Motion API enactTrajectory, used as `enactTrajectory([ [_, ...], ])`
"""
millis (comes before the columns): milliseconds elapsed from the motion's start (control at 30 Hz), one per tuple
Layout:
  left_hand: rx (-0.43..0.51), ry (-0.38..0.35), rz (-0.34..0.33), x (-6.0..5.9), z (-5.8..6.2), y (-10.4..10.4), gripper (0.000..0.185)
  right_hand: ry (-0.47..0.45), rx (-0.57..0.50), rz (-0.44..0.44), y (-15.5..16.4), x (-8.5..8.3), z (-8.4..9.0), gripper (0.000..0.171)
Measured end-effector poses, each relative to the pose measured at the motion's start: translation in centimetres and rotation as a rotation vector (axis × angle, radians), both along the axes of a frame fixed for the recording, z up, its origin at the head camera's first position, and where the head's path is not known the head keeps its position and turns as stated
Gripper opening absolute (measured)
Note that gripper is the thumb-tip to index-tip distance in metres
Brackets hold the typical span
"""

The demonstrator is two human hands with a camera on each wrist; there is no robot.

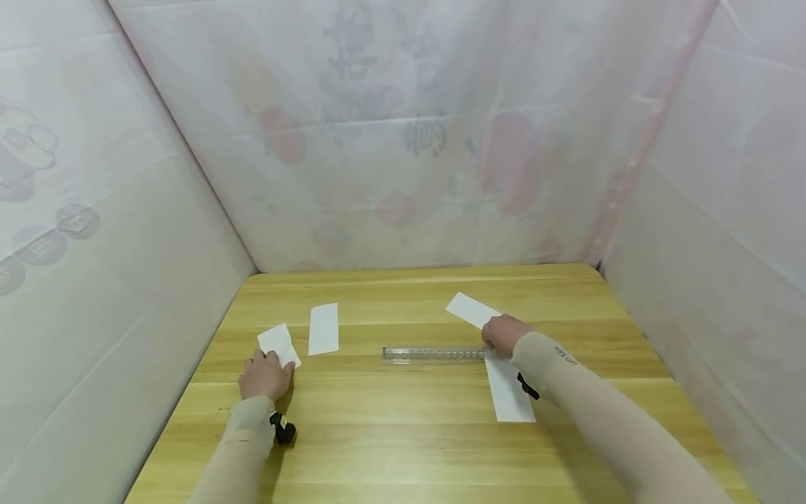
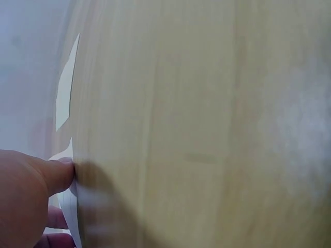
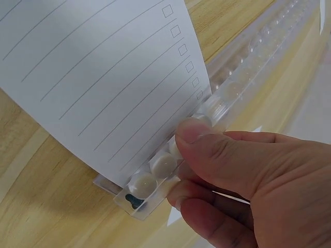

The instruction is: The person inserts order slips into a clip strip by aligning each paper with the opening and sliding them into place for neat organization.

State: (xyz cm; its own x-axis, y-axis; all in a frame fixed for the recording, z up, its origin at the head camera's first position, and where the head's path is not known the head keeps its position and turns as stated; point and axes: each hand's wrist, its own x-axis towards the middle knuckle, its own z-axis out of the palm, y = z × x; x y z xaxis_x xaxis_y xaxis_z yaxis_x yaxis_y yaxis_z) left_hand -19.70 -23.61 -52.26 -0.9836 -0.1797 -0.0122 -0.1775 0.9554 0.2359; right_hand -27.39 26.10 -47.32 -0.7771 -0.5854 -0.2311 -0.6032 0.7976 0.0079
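Ruler (image 3: 170, 165) pinched by right hand (image 3: 258, 186); end apparently under paper (image 3: 93, 67).

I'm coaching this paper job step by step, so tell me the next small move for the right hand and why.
Probably slide the clear ruler a little so its edge lines up across the lined sheet. The right hand already pinches the ruler's end, where the sheet lies over it, while the left hand rests on a small paper piece at the far side of the table.

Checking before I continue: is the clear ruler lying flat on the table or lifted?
Mostly flat: the clear ruler lies along the table; the right hand pinches one end.
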Motion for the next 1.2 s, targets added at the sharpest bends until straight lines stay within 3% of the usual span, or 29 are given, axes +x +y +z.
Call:
enactTrajectory([
  [433,0.061,0.032,0.036,0.2,0.0,0.2,0.046,0.027,-0.020,0.027,-0.1,0.6,1.1,0.028],
  [900,0.184,0.112,0.097,0.4,-0.1,0.1,0.046,0.023,-0.013,-0.003,-0.3,0.5,1.1,0.023],
  [1200,0.214,0.139,0.118,0.3,-0.3,0.2,0.047,0.025,-0.003,-0.008,-0.4,0.6,0.9,0.023],
])
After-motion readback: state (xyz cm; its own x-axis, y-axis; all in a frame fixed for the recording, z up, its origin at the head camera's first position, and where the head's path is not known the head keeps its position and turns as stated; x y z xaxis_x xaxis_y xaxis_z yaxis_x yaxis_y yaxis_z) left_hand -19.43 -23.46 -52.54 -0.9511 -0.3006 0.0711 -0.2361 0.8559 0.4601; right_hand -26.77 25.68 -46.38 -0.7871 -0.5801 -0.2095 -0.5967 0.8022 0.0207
